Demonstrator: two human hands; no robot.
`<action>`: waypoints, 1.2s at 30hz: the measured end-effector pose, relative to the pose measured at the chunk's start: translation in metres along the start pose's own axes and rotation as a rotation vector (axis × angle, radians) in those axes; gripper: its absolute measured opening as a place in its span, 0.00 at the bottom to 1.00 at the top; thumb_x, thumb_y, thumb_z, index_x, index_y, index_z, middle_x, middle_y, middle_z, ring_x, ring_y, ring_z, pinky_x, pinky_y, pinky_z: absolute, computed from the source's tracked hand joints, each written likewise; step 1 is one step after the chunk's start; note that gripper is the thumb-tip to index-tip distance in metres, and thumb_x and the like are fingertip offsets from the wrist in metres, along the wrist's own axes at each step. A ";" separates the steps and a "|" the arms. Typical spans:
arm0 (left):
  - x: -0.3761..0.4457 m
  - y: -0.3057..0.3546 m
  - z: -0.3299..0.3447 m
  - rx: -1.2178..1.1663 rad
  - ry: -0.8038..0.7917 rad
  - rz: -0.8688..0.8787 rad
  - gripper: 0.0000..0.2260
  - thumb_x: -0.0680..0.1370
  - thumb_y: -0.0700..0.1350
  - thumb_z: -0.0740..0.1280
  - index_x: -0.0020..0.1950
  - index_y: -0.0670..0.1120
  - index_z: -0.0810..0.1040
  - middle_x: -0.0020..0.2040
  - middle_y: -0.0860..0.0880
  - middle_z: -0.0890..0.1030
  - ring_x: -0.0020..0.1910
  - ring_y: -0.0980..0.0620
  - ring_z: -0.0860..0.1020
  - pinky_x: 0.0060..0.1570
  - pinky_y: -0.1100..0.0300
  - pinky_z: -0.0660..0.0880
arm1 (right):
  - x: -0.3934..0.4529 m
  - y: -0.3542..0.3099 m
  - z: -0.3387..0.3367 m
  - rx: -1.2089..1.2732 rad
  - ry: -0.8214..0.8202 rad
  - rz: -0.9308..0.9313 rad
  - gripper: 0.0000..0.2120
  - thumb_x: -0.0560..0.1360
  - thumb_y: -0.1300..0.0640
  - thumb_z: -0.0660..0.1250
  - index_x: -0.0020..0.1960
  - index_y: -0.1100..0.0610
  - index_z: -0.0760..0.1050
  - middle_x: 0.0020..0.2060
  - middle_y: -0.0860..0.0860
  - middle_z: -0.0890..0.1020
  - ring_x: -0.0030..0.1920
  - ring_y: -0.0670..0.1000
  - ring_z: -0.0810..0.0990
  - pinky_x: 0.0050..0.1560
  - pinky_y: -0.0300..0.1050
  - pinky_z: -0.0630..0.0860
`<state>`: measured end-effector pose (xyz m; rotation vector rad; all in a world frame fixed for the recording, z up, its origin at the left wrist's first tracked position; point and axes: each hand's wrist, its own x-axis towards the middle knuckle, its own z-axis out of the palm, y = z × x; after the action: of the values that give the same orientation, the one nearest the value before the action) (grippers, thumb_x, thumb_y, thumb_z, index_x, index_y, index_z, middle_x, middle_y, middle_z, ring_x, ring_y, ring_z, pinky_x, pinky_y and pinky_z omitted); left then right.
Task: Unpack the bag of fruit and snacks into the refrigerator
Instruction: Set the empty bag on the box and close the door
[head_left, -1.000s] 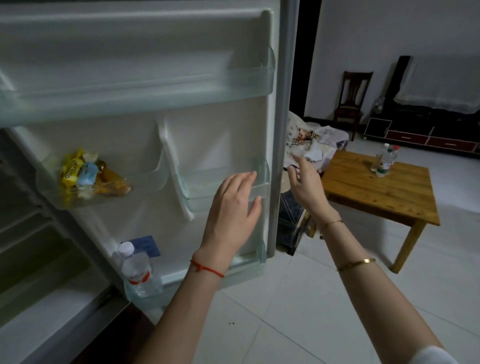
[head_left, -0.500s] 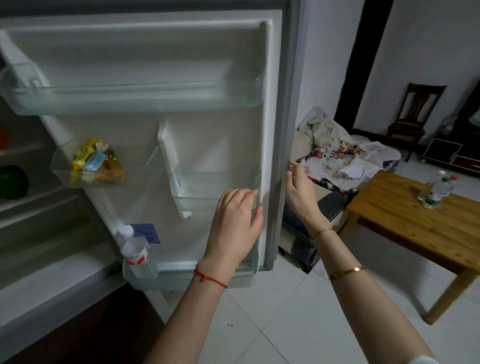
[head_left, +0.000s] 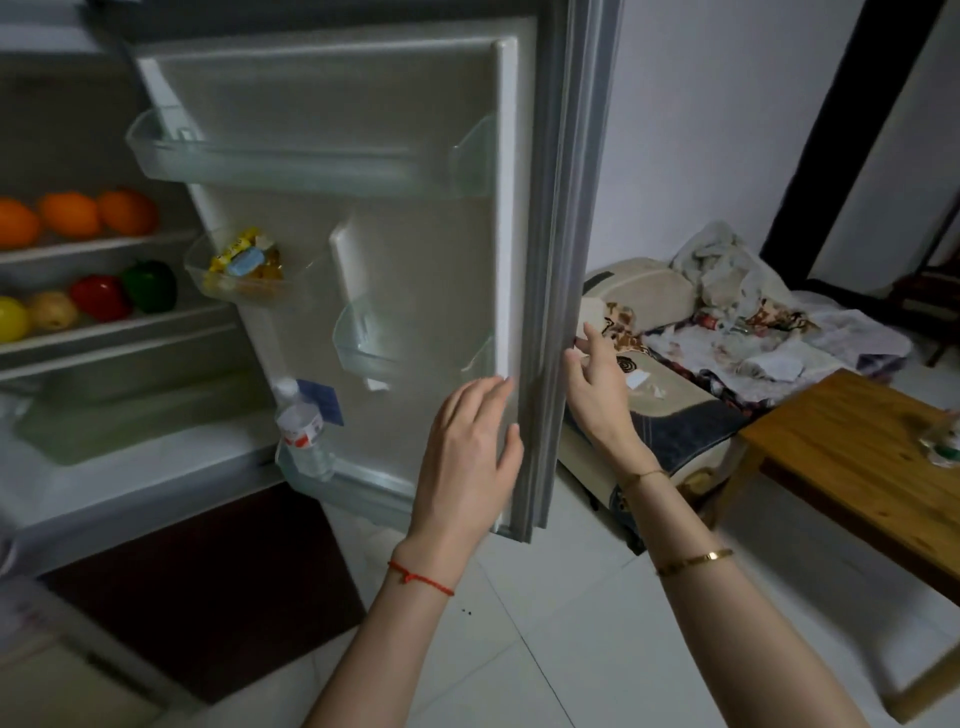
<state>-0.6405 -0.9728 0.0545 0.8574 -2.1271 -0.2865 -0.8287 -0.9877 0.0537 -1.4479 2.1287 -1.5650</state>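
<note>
- I can read no writing; the water bottle (head_left: 301, 434) low in the fridge door (head_left: 431, 249) has a red and white label, too blurred to make out; a blue card (head_left: 323, 399) sits just behind it
- the snacks (head_left: 244, 262), yellow and blue wrappers, lie in the small door bin left of the door's white divider; their print is illegible
- inside the fridge, left of the door, I see three oranges (head_left: 72, 214) on the upper shelf; below them a yellow fruit, a pear, a red pepper (head_left: 100, 297) and a green pepper (head_left: 150, 285)
- my left hand (head_left: 467, 462) lies flat on the door's inner edge, fingers loose, gripping nothing
- my right hand (head_left: 597, 395) is at the door's outer edge, fingers spread and empty; I cannot tell whether it touches
- right of the door stand a cluttered sofa (head_left: 727, 353) and a wooden table (head_left: 862, 467); I cannot see the bag
</note>
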 end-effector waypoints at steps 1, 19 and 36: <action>-0.007 0.004 -0.001 0.003 -0.009 -0.017 0.20 0.78 0.41 0.65 0.71 0.41 0.73 0.67 0.46 0.76 0.67 0.49 0.72 0.70 0.56 0.67 | -0.006 -0.002 -0.002 0.000 -0.009 -0.013 0.26 0.81 0.51 0.54 0.76 0.61 0.58 0.71 0.59 0.69 0.71 0.56 0.69 0.72 0.57 0.66; -0.101 0.018 -0.054 0.060 0.096 -0.141 0.21 0.80 0.41 0.63 0.73 0.45 0.71 0.66 0.49 0.76 0.65 0.52 0.74 0.66 0.52 0.73 | -0.123 -0.058 0.005 0.022 -0.071 -0.568 0.10 0.78 0.66 0.61 0.58 0.58 0.73 0.53 0.49 0.75 0.55 0.48 0.74 0.57 0.51 0.73; -0.214 -0.077 -0.220 0.108 0.259 -0.323 0.22 0.80 0.45 0.64 0.74 0.44 0.70 0.68 0.46 0.75 0.66 0.53 0.75 0.66 0.62 0.72 | -0.242 -0.202 0.153 0.156 -0.346 -0.721 0.28 0.81 0.58 0.61 0.78 0.57 0.56 0.78 0.51 0.59 0.78 0.48 0.56 0.75 0.57 0.60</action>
<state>-0.3424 -0.8694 0.0323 1.2342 -1.7745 -0.2124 -0.4872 -0.9105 0.0462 -2.3705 1.3213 -1.4512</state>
